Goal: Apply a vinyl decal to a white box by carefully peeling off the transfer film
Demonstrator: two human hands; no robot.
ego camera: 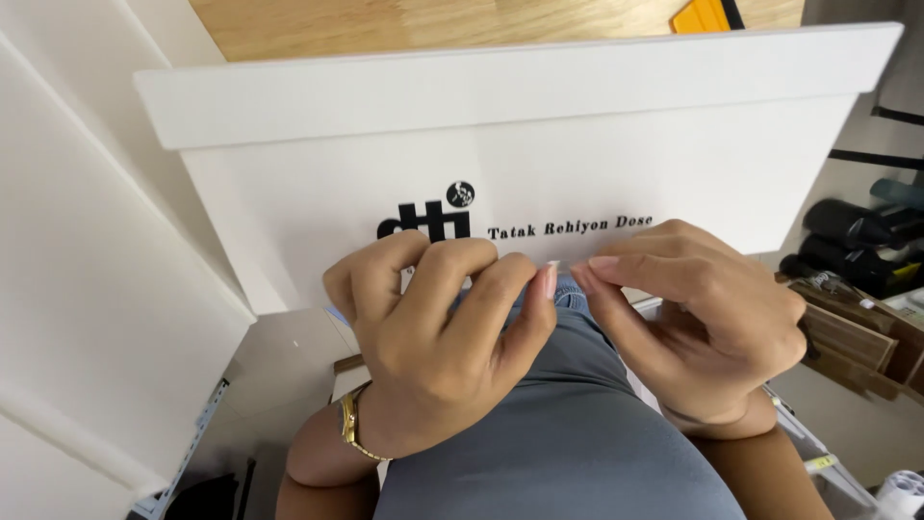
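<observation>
Here both hands pinch white box lower edge — fingertips meeting.

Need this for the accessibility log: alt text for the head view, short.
Seen from above, a person's left hand and right hand meet fingertip to fingertip against the front of a white box with black print, pinching something too small to make out. A gold bracelet circles the left wrist; a wooden tabletop lies beyond the box.

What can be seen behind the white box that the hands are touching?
Behind the white box a strip of wooden surface shows, with an orange thing at the top edge. The rest of both is covered by the box. Left hand and right hand meet at its front.
</observation>
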